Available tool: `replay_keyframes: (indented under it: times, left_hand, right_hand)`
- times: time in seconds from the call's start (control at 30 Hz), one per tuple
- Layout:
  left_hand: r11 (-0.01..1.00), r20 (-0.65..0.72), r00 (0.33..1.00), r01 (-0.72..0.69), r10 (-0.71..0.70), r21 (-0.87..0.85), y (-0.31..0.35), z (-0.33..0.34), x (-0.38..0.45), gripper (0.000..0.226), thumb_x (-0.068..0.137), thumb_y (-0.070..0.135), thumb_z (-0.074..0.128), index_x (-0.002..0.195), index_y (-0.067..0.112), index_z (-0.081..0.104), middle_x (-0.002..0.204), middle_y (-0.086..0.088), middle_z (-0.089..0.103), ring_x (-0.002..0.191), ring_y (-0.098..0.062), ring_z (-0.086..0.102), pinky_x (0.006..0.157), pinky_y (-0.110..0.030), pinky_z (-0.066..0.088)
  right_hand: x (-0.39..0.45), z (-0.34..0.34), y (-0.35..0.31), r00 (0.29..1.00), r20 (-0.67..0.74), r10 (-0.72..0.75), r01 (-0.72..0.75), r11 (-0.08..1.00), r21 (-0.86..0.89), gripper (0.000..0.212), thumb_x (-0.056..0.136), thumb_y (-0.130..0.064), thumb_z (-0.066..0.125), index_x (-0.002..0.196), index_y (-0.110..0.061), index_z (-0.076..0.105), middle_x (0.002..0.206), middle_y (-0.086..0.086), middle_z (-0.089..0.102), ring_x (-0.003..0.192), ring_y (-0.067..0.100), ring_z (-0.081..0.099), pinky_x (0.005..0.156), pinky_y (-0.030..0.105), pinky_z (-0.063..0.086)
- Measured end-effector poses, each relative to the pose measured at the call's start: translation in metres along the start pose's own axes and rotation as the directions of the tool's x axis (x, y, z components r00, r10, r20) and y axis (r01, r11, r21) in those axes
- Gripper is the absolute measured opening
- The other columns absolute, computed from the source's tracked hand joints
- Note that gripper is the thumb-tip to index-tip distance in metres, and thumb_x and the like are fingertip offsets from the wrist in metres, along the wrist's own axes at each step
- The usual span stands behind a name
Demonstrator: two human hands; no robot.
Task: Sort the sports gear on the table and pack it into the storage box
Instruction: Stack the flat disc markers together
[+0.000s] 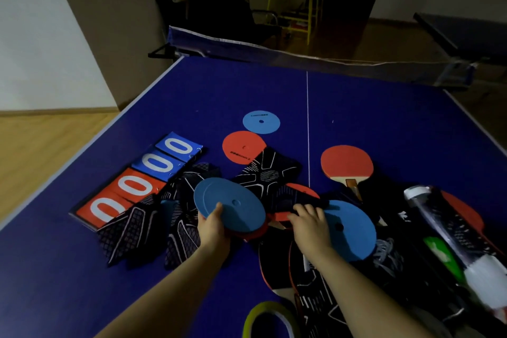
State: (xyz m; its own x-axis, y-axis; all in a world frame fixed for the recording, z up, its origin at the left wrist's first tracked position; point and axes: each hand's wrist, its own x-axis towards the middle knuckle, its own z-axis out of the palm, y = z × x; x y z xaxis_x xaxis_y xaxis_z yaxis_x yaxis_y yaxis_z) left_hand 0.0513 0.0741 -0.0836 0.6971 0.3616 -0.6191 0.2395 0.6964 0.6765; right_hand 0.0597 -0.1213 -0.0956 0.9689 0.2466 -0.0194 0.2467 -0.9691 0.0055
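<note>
So far, sorting is at an early stage: the worktop [219,90] carries nearly all gear loose, and no storage box is in view. The scoreboard cards [137,181], dark gloves [153,228] and paddle [346,163] lie unpacked. Your left hand [212,229] has its grip clenched around a stack of discs [229,204]; your right hand [311,223] rests on a red disc [281,216], its grip's state undeterminable. Two discs [261,121] lie well apart.

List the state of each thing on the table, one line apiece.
Left hand: grips a stack of blue and red flat discs.
Right hand: fingers on a red disc's edge, grip unclear.
Blue flat disc: lying flat, alone.
Red-faced wooden paddle: lying flat.
Red and blue scoreboard: flat, showing zeros.
</note>
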Motion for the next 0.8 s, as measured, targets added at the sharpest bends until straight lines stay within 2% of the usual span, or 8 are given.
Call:
replay_keyframes:
  times: [0.1,0.23,0.3,0.37,0.57,0.7,0.73,0.8]
  left_hand:
    - [1.000,0.011,1.000,-0.009,0.009,0.006,-0.001,0.004,-0.007,0.045,0.095,0.012,0.053,0.137,0.021,0.041,0.126,-0.012,0.054,0.117,-0.036,0.053,0.098,-0.061,0.043]
    - [0.999,0.067,0.997,-0.032,0.030,0.025,0.000,0.008,-0.020,0.046,0.095,0.012,0.053,0.139,0.019,0.039,0.130,-0.013,0.053,0.118,-0.035,0.052,0.099,-0.059,0.043]
    - [0.998,0.100,0.994,-0.037,0.033,0.040,-0.001,0.011,-0.028,0.047,0.096,0.011,0.052,0.140,0.019,0.038,0.130,-0.014,0.053,0.118,-0.036,0.052,0.098,-0.057,0.044]
    - [0.998,0.124,0.992,-0.034,0.026,0.056,-0.004,0.014,-0.035,0.046,0.096,0.011,0.052,0.139,0.019,0.039,0.128,-0.013,0.053,0.114,-0.035,0.053,0.092,-0.054,0.047]
    - [0.994,0.187,0.982,-0.001,-0.020,0.110,-0.019,0.031,-0.055,0.043,0.096,0.014,0.052,0.137,0.021,0.040,0.122,-0.011,0.054,0.107,-0.033,0.055,0.092,-0.059,0.046]
    - [0.993,0.199,0.980,0.005,-0.029,0.120,-0.028,0.035,-0.058,0.041,0.096,0.014,0.053,0.135,0.020,0.043,0.126,-0.013,0.054,0.115,-0.035,0.053,0.097,-0.060,0.043]
    - [0.993,0.202,0.979,0.005,-0.030,0.122,-0.030,0.035,-0.059,0.041,0.096,0.013,0.053,0.135,0.020,0.043,0.127,-0.013,0.054,0.117,-0.035,0.053,0.098,-0.060,0.043]
    - [0.992,0.197,0.980,0.010,-0.035,0.125,-0.036,0.035,-0.058,0.042,0.096,0.012,0.053,0.135,0.019,0.042,0.127,-0.013,0.054,0.117,-0.035,0.052,0.099,-0.059,0.043]
  right_hand:
    - [-0.003,-0.010,0.001,0.994,-0.100,0.044,-0.034,0.994,0.107,0.037,0.080,0.002,0.057,0.113,-0.011,0.067,0.124,0.006,0.061,0.116,0.028,0.055,0.099,0.040,0.039]
    - [-0.016,-0.027,0.008,0.993,-0.116,0.021,-0.008,0.994,0.106,0.036,0.083,0.000,0.058,0.117,-0.009,0.064,0.115,0.005,0.065,0.109,0.024,0.059,0.100,0.032,0.039]
    - [-0.025,-0.034,0.014,0.986,-0.165,0.019,-0.002,0.995,0.101,0.035,0.055,0.001,0.081,0.086,-0.013,0.074,0.081,0.000,0.071,0.076,0.019,0.068,0.074,0.028,0.054]
    - [-0.033,-0.036,0.021,0.980,-0.199,0.005,0.006,0.999,0.053,0.031,0.041,0.002,0.079,0.065,-0.017,0.071,0.062,-0.005,0.065,0.057,0.016,0.066,0.058,0.025,0.055]
    - [-0.054,-0.045,0.048,0.978,-0.206,0.030,-0.043,0.997,-0.057,0.037,0.032,-0.007,0.086,0.062,-0.019,0.070,0.065,-0.006,0.065,0.064,0.014,0.066,0.071,0.025,0.049]
    - [-0.064,-0.041,0.053,0.982,-0.169,0.082,-0.091,0.995,-0.048,0.041,0.027,-0.011,0.091,0.062,-0.020,0.071,0.059,-0.004,0.062,0.056,0.015,0.064,0.059,0.022,0.053]
    - [-0.067,-0.038,0.056,0.985,-0.138,0.101,-0.110,0.992,-0.058,0.041,0.034,-0.011,0.091,0.069,-0.019,0.073,0.065,-0.002,0.065,0.062,0.016,0.065,0.063,0.024,0.054]
    - [-0.075,-0.034,0.062,0.991,0.012,0.136,-0.135,0.990,-0.044,0.040,0.068,-0.015,0.076,0.107,-0.017,0.067,0.105,0.001,0.064,0.100,0.019,0.061,0.094,0.027,0.044]
